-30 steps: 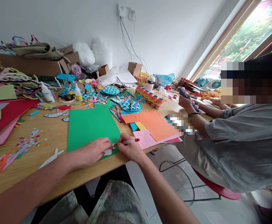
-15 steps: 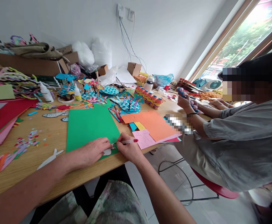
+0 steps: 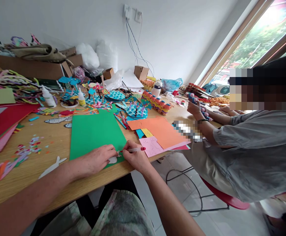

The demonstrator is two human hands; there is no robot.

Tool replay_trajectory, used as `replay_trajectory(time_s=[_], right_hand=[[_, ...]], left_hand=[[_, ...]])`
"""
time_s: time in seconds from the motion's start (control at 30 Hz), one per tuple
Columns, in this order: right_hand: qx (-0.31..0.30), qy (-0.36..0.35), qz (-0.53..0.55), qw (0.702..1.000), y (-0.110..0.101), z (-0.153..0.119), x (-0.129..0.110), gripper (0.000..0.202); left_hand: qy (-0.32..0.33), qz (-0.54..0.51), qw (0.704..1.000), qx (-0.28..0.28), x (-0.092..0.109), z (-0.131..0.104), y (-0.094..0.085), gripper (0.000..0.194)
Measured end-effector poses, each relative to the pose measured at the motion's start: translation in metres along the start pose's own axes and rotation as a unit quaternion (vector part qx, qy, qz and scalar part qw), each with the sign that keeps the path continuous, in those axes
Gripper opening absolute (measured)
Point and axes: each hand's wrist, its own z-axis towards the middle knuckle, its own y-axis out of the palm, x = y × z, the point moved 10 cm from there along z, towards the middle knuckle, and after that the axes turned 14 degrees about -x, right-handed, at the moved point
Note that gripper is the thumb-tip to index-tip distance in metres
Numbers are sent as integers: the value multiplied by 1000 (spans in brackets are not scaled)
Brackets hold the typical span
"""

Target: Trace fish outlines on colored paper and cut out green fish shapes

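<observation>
Khaki cloth (image 3: 37, 52) tops a cardboard box (image 3: 22, 68); right hand (image 3: 135, 155) pinches pen (image 3: 136, 149) crosswise, tip leftward; left hand (image 3: 100, 158), grip unclear, touches white cutout (image 3: 113, 160).

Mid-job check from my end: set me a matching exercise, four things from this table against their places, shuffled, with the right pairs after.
Things
1. Pen
2. Small white cutout
3. Orange sheet
4. Yellow-label bottle

Places
A. Lying partly over a pink sheet
B. Beyond the far edge of the green sheet
C. Held in the right hand
D. On the green sheet, at the left hand

Pairs
1-C; 2-D; 3-A; 4-B
</observation>
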Motion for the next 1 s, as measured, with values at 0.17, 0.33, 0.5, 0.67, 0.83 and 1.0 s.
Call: replay_trajectory(time_s=[0.17,0.33,0.5,0.67,0.83,1.0], right_hand=[[-19,-6,7,1000,3,-3,-2,8],[-24,1,11,1000,4,-3,-1,8],[3,8,2,1000,0,-1,1,9],[18,9,-6,1000,-1,0,1,10],[22,18,-6,1000,-1,1,1,11],[17,19,2,1000,0,2,2,11]], left_hand=[[-1,0,1000,2,2,0,-2,35],[-9,8,1000,-7,2,-1,-2,35],[-6,-1,1000,-2,1,-1,0,34],[-8,3,1000,4,1,-2,-1,33],[-6,11,1000,16,4,-3,-3,33],[-12,11,1000,14,4,-4,-2,34]])
